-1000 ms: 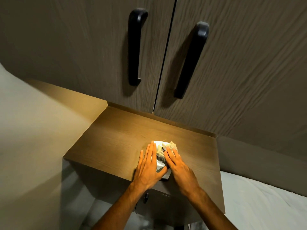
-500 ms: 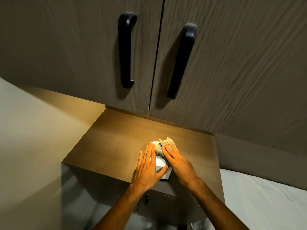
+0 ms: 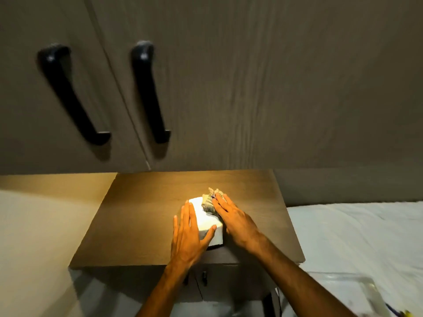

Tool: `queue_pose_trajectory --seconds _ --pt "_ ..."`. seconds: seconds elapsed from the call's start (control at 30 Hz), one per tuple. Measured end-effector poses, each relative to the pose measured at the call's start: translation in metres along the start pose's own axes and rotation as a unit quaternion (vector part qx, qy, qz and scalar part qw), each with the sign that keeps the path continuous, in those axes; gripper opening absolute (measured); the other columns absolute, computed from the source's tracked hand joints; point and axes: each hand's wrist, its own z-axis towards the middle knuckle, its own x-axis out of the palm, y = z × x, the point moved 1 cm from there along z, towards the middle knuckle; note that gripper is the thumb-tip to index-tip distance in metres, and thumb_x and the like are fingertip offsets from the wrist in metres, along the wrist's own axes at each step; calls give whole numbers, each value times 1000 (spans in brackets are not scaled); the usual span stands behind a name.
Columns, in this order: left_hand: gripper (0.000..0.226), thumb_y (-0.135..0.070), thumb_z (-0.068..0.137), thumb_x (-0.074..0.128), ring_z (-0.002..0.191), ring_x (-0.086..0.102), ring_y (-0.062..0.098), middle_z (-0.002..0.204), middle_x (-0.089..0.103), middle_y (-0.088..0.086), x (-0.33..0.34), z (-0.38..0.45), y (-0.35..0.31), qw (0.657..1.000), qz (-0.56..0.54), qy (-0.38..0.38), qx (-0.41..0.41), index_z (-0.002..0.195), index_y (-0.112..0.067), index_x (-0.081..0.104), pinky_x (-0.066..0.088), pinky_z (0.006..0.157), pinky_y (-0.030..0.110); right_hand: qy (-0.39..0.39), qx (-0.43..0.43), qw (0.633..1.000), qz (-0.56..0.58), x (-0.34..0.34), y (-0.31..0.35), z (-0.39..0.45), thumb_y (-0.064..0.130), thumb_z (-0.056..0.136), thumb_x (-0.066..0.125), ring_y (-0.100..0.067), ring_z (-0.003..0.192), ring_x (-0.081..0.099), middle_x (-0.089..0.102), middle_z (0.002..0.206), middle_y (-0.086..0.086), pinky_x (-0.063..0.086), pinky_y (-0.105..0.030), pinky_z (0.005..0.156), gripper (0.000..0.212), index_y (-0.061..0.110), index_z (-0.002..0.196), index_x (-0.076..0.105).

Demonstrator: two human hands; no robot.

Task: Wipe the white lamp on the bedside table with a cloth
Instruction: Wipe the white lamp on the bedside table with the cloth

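- White lamp [image 3: 207,221] between both hands, desk [image 3: 137,213] edge close by the wrists.
- Left hand [image 3: 187,234] flat, bracing its side; right hand [image 3: 233,218] flat, pressing cloth [image 3: 209,201] on top.
- Could slide off with a hard push.

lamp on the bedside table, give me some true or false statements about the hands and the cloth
1. The right hand presses the cloth onto the top of the white lamp with straight fingers. True.
2. The left hand holds the cloth. False: it rests bare against the lamp's left side.
3. The lamp stands on the bedside table. True.
4. The cupboard doors behind have round white knobs. False: they have two long black handles.
5. The white bed sheet lies left of the table. False: it is on the table's right.
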Motion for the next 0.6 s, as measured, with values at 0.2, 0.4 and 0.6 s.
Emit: queue_pose_trajectory --seconds 0.2,0.4,0.6 --pt "81 -59 103 31 162 10 28 174 15 11 -13 18 -11 998 61 -6 20 164 -9 12 6 133 48 -151 230 882 382 17 -42 -48 -6 86 48 -22 117 64 66 132 -10 49 -30 106 59 20 139 56" --pt "81 -62 99 27 161 15 27 173 19 8 -7 38 -27 993 80 47 67 163 -13 16 7 128 42 -247 372 636 630 76 -59 -79 13 92 62 -19 101 68 71 114 -4 58 -41 92 33 21 125 63" --pt "74 -57 102 21 159 23 26 169 30 8 2 48 -27 987 134 17 87 161 -12 23 10 132 50 -220 399 665 592 97 -36 -76 24 95 60 -20 106 65 65 126 -6 61 -32 83 44 19 138 55"
